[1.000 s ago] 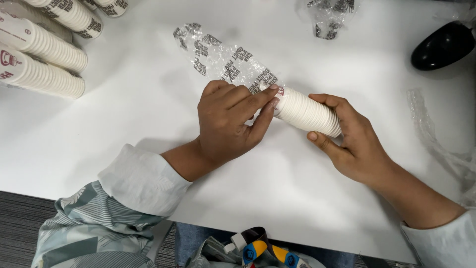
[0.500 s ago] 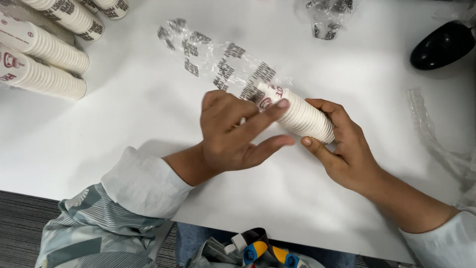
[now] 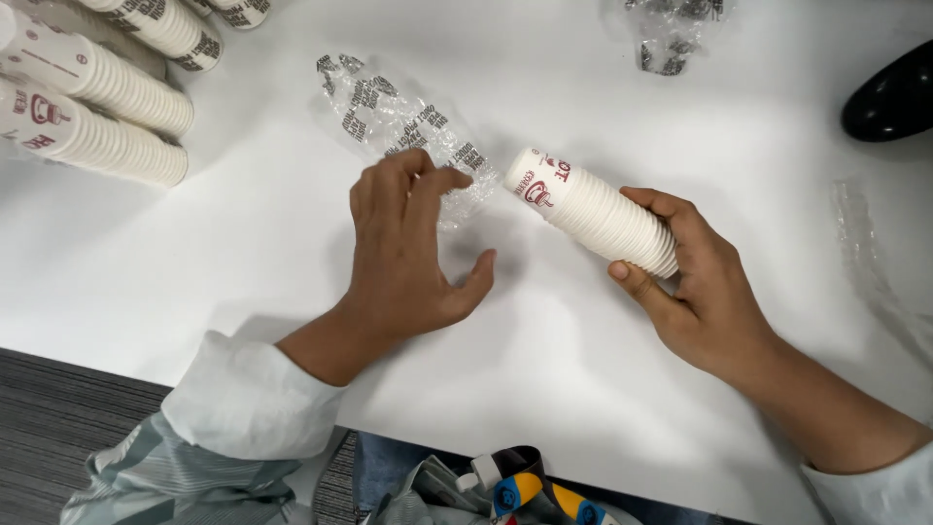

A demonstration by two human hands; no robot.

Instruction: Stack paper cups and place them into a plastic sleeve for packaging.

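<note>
The right hand (image 3: 705, 292) holds a stack of white paper cups (image 3: 595, 211) by its wide end, thumb below and fingers curled over the top, so the grip is closed on the stack; the stack lies nearly flat, a little above the white table (image 3: 544, 369), with its printed bottom end pointing to the upper left and fully bare. The left hand (image 3: 408, 253) rests palm down on the table, fingers spread and not closed on anything; its fingertips (image 3: 413, 167) press on the near end of a clear plastic sleeve (image 3: 398, 122) with dark print, which lies crumpled and empty just beside the stack. The step in hand seems to be the unwrapping of the stack, and it looks finished, since the sleeve is apart from the cups. Other cup stacks (image 3: 107, 107) lie at the far left, well apart; more crumpled plastic (image 3: 671, 34) lies at the top; a black object (image 3: 894, 97) sits at the right edge.
</note>
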